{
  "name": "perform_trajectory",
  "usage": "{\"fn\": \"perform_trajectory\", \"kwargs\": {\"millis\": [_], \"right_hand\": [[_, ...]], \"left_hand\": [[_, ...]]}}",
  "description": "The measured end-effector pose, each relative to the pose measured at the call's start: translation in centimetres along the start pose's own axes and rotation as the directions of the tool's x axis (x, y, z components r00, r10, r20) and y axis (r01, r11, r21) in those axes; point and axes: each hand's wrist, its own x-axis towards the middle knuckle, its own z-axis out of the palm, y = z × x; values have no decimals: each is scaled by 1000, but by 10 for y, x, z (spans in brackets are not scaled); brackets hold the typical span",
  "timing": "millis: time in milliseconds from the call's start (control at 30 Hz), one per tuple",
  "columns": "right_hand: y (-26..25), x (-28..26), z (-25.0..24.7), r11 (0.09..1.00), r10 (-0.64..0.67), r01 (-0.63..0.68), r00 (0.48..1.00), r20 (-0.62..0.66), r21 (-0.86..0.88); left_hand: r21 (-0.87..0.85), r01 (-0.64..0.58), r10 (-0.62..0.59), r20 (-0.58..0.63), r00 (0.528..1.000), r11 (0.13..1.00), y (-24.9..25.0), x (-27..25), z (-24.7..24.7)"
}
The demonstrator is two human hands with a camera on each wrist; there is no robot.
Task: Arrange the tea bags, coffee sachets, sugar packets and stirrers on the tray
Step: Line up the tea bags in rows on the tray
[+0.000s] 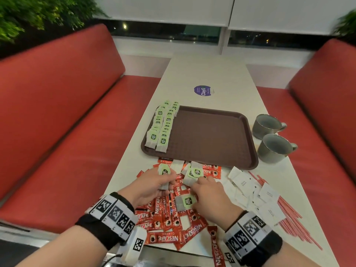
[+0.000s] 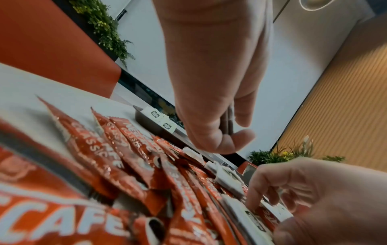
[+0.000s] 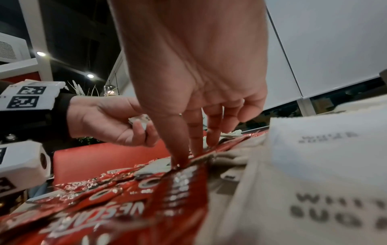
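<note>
The brown tray (image 1: 212, 135) holds two rows of green-labelled tea bags (image 1: 163, 124) along its left side. My left hand (image 1: 167, 183) hovers over the pile in front of the tray and grips a tea bag (image 1: 164, 172), also visible as a crumpled tea bag (image 3: 139, 120) in its curled fingers. My right hand (image 1: 194, 189) points straight fingers down onto the red coffee sachets (image 1: 167, 218), touching a loose tea bag (image 1: 186, 201). Another tea bag (image 1: 194, 174) lies just beyond. White sugar packets (image 1: 250, 191) and red stirrers (image 1: 289, 214) lie to the right.
Two grey cups (image 1: 267, 126) (image 1: 275, 148) stand right of the tray. A purple sticker (image 1: 203, 90) marks the table beyond it. Red bench seats (image 1: 67, 132) flank the narrow white table on both sides. Sachets reach the near table edge.
</note>
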Motion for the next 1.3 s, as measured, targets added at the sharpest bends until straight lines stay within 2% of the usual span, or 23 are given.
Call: {"fn": "perform_trajectory", "kwargs": {"millis": [133, 300, 400, 467, 533, 600, 667, 767, 867, 967, 1067, 1200, 1233, 1300], "right_hand": [[0, 3, 4, 999, 25, -25, 1000, 5, 23], [-3, 4, 6, 999, 8, -6, 999, 40, -52], [-3, 6, 5, 999, 23, -22, 999, 39, -31], [-3, 8, 4, 1000, 29, -29, 998, 56, 0], [-4, 8, 5, 1000, 15, -15, 998, 68, 3], [-4, 7, 6, 1000, -5, 6, 998, 68, -11], [-5, 8, 8, 999, -12, 14, 998, 59, -41], [-6, 10, 8, 998, -6, 9, 999, 41, -68], [-8, 11, 7, 998, -8, 12, 998, 55, -65], [-8, 10, 3, 1000, -3, 2, 999, 44, 8], [-7, 8, -9, 989, -25, 28, 999, -22, 149], [1, 13, -24, 961, 9, 41, 983, -181, 273], [5, 17, -26, 961, 41, 17, 979, -202, 278], [12, 24, -28, 973, 92, -52, 982, -166, 227]], "left_hand": [[77, -19, 18, 15, 1000, 997, -1, 2, 8], [157, -22, 20, 15, 1000, 987, -2, 3, 17], [287, -49, 51, 2, 999, 957, -3, 6, 16], [534, -100, 105, 21, 994, 840, -4, 8, 14], [772, -140, 139, 68, 988, 619, -7, 10, 15], [871, -172, 165, 106, 981, 459, -10, 11, 20], [900, -187, 185, 121, 975, 393, -13, 13, 25], [914, -187, 187, 125, 974, 361, -17, 15, 29], [913, -189, 213, 116, 970, 362, -17, 12, 33], [869, -210, 231, 115, 966, 447, -15, 10, 33], [811, -239, 219, 141, 966, 535, -12, 10, 30], [789, -241, 180, 166, 969, 566, -6, 7, 26], [742, -218, 170, 142, 975, 633, -5, 7, 24], [537, -141, 103, 101, 990, 832, -4, 5, 18]]}}
